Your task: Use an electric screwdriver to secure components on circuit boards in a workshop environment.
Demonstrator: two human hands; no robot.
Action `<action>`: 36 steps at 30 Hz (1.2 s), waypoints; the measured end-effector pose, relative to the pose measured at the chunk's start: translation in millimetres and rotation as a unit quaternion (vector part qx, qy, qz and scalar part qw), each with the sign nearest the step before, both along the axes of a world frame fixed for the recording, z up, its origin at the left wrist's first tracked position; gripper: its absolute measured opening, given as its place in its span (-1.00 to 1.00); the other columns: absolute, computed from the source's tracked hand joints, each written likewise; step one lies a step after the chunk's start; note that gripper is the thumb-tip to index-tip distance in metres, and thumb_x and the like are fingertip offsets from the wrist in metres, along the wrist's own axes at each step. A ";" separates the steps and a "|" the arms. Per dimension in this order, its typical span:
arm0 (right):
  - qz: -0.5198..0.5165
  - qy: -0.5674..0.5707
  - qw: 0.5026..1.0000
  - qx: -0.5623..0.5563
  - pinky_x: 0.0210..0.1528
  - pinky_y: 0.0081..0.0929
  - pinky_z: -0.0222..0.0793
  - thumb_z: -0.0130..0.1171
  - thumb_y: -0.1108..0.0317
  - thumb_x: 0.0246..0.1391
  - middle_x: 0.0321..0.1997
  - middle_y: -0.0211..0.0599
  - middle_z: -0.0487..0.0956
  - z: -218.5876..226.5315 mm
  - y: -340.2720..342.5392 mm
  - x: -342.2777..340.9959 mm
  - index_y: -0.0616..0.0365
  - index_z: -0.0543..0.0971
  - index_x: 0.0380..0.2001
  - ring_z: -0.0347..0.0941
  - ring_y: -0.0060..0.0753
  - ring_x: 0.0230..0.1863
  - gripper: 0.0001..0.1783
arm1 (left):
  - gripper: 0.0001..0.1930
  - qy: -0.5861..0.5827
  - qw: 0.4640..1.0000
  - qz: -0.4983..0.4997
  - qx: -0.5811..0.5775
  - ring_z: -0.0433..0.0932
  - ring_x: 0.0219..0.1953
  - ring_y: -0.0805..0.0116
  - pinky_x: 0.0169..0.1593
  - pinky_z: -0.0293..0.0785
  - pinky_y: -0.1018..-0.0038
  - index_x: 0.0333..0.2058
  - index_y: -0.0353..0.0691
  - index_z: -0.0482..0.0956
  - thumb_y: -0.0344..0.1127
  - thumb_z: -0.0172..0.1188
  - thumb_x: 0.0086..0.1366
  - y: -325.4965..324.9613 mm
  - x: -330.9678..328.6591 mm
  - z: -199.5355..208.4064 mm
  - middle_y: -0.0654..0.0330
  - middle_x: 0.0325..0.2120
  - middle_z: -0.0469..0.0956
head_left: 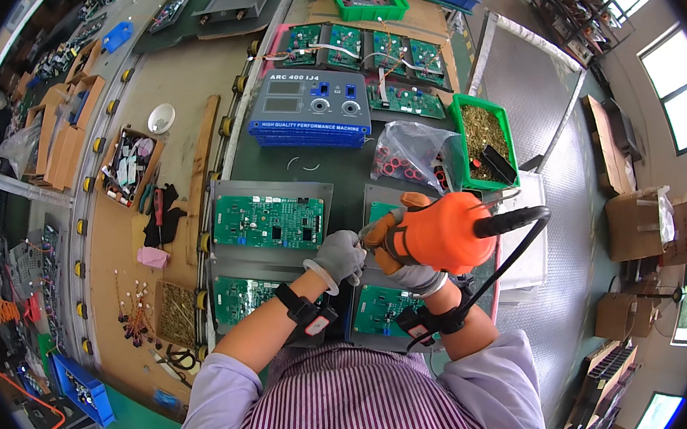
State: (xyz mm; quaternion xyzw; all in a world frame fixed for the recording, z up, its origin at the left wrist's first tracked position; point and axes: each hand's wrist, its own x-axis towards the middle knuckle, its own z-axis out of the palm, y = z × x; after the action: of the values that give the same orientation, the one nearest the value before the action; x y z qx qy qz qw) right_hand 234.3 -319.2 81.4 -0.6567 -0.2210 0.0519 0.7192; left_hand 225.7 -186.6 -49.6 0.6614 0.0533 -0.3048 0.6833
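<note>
My right hand (pixel 420 280), in a grey glove, is wrapped around an orange corded power drill (pixel 451 229). Its black cable (pixel 513 260) loops down past my right forearm. My left hand (pixel 339 257), also gloved, is closed close to the drill's front end; whatever its fingers hold is hidden. Green circuit boards on grey plates surround my hands: one upper left (pixel 256 221), one lower left (pixel 243 300), one lower right (pixel 380 307). A further board (pixel 380 211) lies partly covered by the drill and my right hand.
Beyond my hands are a stack of blue-grey front panels (pixel 311 108), a plastic bag of red-ringed parts (pixel 407 150) and a green bin of brass-coloured screws (pixel 483 137). More wired boards (pixel 345 47) lie farther back. On the left are a roller rail (pixel 225 126) and a red-handled screwdriver (pixel 158 207).
</note>
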 end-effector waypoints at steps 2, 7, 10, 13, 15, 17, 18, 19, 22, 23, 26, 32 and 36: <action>-0.029 0.012 0.999 -0.024 -0.29 -0.55 0.35 0.13 0.54 -0.26 -0.48 -0.37 0.44 2.0 -8.1 -3.1 0.20 0.41 -0.42 0.42 -0.44 -0.35 -0.78 | -0.92 0.050 0.998 -0.023 0.000 0.45 -0.76 0.39 -0.75 0.41 0.49 -0.56 -0.33 0.32 -0.48 -0.03 0.08 -1.6 5.8 29.8 0.13 -0.73 0.42; -0.065 0.010 0.998 -0.001 -0.26 -0.49 0.37 0.23 0.41 -0.23 -0.49 -0.38 0.44 11.4 -5.5 -9.3 0.18 0.42 -0.41 0.42 -0.44 -0.37 -0.75 | -0.91 0.097 0.990 -0.025 0.096 0.43 -0.77 0.40 -0.76 0.40 0.49 -0.56 -0.32 0.30 -0.48 -0.03 0.09 -3.0 6.2 49.7 0.14 -0.75 0.40; -0.100 -0.023 0.990 0.096 -0.26 -0.55 0.34 0.04 0.58 -0.31 -0.48 -0.33 0.46 22.2 -7.1 -8.3 0.21 0.41 -0.46 0.42 -0.44 -0.33 -0.80 | -0.92 0.087 0.991 -0.027 0.098 0.44 -0.77 0.39 -0.76 0.39 0.49 -0.55 -0.31 0.30 -0.48 -0.03 0.09 -4.1 6.5 49.0 0.13 -0.75 0.40; -0.147 -0.015 0.979 0.138 -0.25 -0.53 0.36 0.06 0.57 -0.28 -0.47 -0.29 0.47 26.1 -8.4 3.3 0.24 0.42 -0.51 0.44 -0.44 -0.37 -0.86 | -0.92 0.090 0.985 -0.039 0.139 0.44 -0.76 0.39 -0.73 0.41 0.49 -0.55 -0.30 0.32 -0.46 0.00 0.08 -5.3 6.9 52.2 0.14 -0.75 0.41; -0.173 -0.062 0.981 0.055 -0.26 -0.53 0.36 0.08 0.57 -0.28 -0.45 -0.28 0.48 27.7 -11.4 18.6 0.23 0.43 -0.51 0.44 -0.42 -0.37 -0.86 | -0.91 0.079 0.983 -0.050 0.160 0.44 -0.76 0.39 -0.72 0.42 0.48 -0.56 -0.30 0.32 -0.45 0.01 0.08 -5.6 8.8 46.5 0.15 -0.75 0.41; -0.218 -0.091 0.971 -0.035 -0.25 -0.44 0.36 0.17 0.42 -0.20 -0.47 -0.29 0.46 17.7 -10.5 31.1 0.22 0.40 -0.50 0.41 -0.42 -0.36 -0.82 | -0.91 0.070 0.979 -0.060 0.180 0.44 -0.76 0.40 -0.70 0.43 0.48 -0.56 -0.29 0.33 -0.45 0.02 0.07 -5.7 8.6 37.2 0.16 -0.75 0.41; -0.238 -0.114 0.963 -0.052 -0.26 -0.45 0.37 0.12 0.48 -0.23 -0.48 -0.31 0.46 14.2 -8.3 35.5 0.23 0.42 -0.48 0.42 -0.40 -0.37 -0.85 | -0.91 0.061 0.978 -0.064 0.188 0.45 -0.75 0.40 -0.68 0.43 0.47 -0.57 -0.29 0.34 -0.44 0.02 0.07 -5.3 8.5 32.2 0.16 -0.75 0.41; -0.237 -0.113 0.963 -0.052 -0.26 -0.45 0.37 0.12 0.48 -0.23 -0.48 -0.31 0.46 13.8 -7.5 37.6 0.23 0.42 -0.48 0.42 -0.40 -0.37 -0.85 | -0.90 0.053 0.977 -0.067 0.196 0.45 -0.75 0.40 -0.67 0.44 0.47 -0.57 -0.29 0.35 -0.43 0.03 0.06 -5.3 9.1 34.9 0.17 -0.75 0.42; -0.245 -0.093 0.964 -0.049 -0.28 -0.45 0.38 0.12 0.51 -0.25 -0.47 -0.31 0.47 14.6 -6.5 39.7 0.22 0.42 -0.46 0.43 -0.40 -0.41 -0.82 | -0.89 0.068 0.987 -0.049 0.137 0.42 -0.76 0.43 -0.78 0.42 0.52 -0.57 -0.31 0.29 -0.49 0.04 0.06 -5.9 8.3 46.7 0.16 -0.73 0.38; -0.244 -0.092 0.964 -0.049 -0.28 -0.45 0.38 0.12 0.51 -0.25 -0.47 -0.31 0.47 14.1 -5.1 39.7 0.22 0.42 -0.46 0.43 -0.40 -0.41 -0.82 | -0.89 0.070 0.987 -0.048 0.137 0.42 -0.76 0.43 -0.78 0.42 0.52 -0.57 -0.31 0.29 -0.49 0.04 0.06 -5.6 8.0 48.6 0.16 -0.73 0.38; -0.232 -0.081 0.969 -0.014 -0.25 -0.54 0.38 0.05 0.62 -0.31 -0.46 -0.28 0.51 14.1 -0.3 41.0 0.23 0.46 -0.46 0.45 -0.43 -0.37 -0.80 | -0.89 0.090 0.989 -0.035 0.116 0.42 -0.76 0.44 -0.78 0.42 0.53 -0.58 -0.30 0.29 -0.49 0.03 0.06 -4.1 7.9 48.9 0.17 -0.73 0.38; -0.257 -0.113 0.958 -0.052 -0.30 -0.54 0.37 0.06 0.63 -0.32 -0.51 -0.32 0.50 11.4 2.6 47.8 0.20 0.47 -0.50 0.44 -0.43 -0.43 -0.81 | -0.89 0.081 0.985 -0.048 0.143 0.41 -0.76 0.44 -0.77 0.41 0.52 -0.59 -0.30 0.29 -0.49 0.02 0.04 -4.7 8.5 47.4 0.18 -0.74 0.37; -0.242 -0.104 0.960 -0.096 -0.38 -0.56 0.35 0.11 0.59 -0.37 -0.55 -0.35 0.51 18.7 4.0 50.7 0.17 0.48 -0.60 0.44 -0.43 -0.48 -0.87 | -0.92 0.066 0.986 -0.050 0.145 0.46 -0.76 0.35 -0.70 0.42 0.47 -0.55 -0.28 0.34 -0.43 -0.02 0.06 -5.1 6.9 43.5 0.14 -0.77 0.42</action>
State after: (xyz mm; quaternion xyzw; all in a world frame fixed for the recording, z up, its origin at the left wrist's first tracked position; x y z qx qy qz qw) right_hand 285.0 -315.2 100.2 -0.7581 -0.1229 -0.1709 0.6172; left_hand 232.6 -191.7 -6.2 0.7338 0.1090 -0.3708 0.5588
